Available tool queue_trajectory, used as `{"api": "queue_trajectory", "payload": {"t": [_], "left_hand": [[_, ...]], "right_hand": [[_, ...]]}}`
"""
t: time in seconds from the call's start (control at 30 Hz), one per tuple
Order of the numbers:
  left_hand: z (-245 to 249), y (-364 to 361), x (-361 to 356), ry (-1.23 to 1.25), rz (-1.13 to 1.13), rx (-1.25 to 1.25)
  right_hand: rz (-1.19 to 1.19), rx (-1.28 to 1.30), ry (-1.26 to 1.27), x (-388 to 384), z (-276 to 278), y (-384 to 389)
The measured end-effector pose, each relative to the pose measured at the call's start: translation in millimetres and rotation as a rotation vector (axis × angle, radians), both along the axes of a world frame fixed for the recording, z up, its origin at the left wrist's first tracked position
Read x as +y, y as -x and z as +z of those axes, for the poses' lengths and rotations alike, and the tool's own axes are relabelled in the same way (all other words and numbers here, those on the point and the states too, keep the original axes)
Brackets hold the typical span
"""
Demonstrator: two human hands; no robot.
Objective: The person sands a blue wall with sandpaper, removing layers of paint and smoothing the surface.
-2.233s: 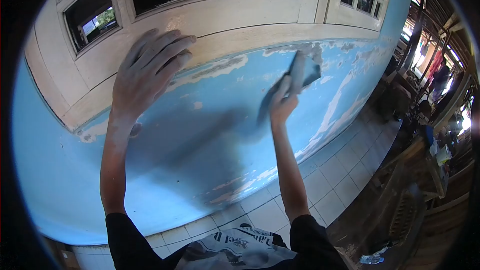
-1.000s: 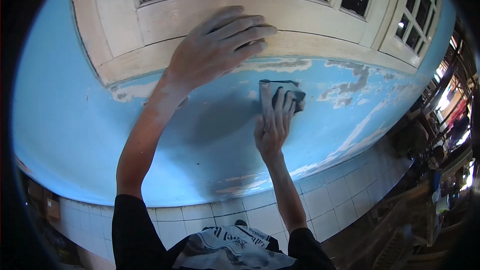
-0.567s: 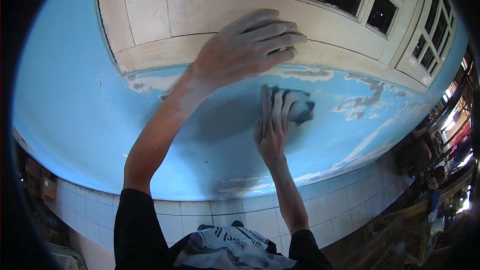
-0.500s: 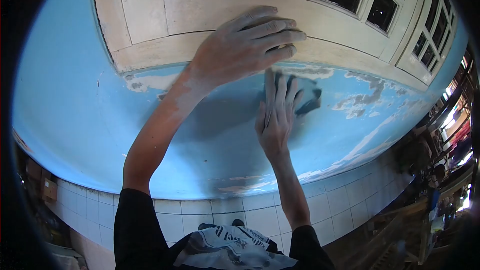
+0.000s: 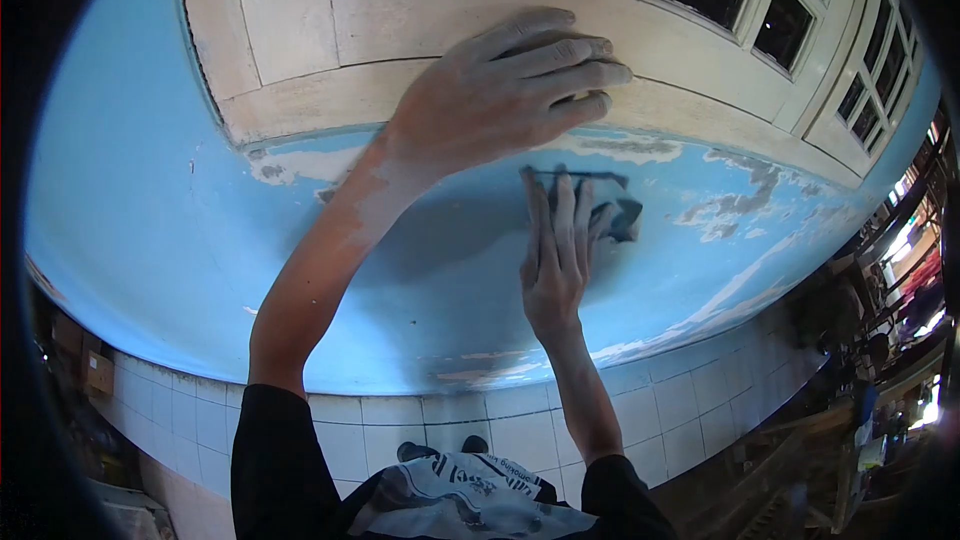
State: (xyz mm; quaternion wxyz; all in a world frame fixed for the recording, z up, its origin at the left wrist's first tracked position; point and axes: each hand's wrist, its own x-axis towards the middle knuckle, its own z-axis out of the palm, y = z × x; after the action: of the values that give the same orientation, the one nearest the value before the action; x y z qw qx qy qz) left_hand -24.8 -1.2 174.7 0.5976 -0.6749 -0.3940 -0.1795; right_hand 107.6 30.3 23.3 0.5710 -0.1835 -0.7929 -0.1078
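Observation:
My left hand, dusted with pale powder, rests open on the bottom rail of the cream window frame, its fingers spread to the right. Lower and slightly to the right, my right hand presses a dark grey sheet of sandpaper against the light blue wall. Its fingers lie over the sheet, and the sheet's creased right part sticks out beside them. Just above the sandpaper, under the frame, the wall has a bare whitish patch.
More chipped, grey-white patches mark the wall to the right. White floor tiles run along its foot, where my feet stand. Wooden beams and clutter fill the right side. A small cardboard box is at far left.
My right hand has moved a short way down the wall with the sandpaper. My left hand stays on the window frame, and the view has shifted slightly.

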Motion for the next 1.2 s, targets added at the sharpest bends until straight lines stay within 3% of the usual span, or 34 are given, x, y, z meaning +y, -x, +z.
{"api": "queue_trajectory", "payload": {"t": [0.13,0.27,0.47,0.6,0.7,0.83,1.0,1.2], "left_hand": [[1,0,-2,-0.006,-0.006,0.007],[0,1,3,-0.018,-0.008,-0.006],[-2,0,2,0.004,-0.033,-0.018],[7,1,-2,0.004,-0.008,0.009],[-1,0,0,0.017,-0.006,0.004],[-2,1,3,0.039,0.018,-0.025],[-2,0,0,0.018,0.033,0.008],[5,0,-3,0.005,0.030,0.020]], "right_hand": [[0.038,0.034,0.027,5,21,2],[0.049,-0.005,0.060,6,-10,-1],[0.065,0.101,-0.030,9,24,6],[-0.010,0.026,0.050,8,-13,1],[0.071,0.105,0.041,3,21,4],[0.098,0.117,-0.005,10,-7,7],[0.081,0.115,0.082,-1,16,7],[-0.040,0.053,0.104,-3,-6,-1]]}}
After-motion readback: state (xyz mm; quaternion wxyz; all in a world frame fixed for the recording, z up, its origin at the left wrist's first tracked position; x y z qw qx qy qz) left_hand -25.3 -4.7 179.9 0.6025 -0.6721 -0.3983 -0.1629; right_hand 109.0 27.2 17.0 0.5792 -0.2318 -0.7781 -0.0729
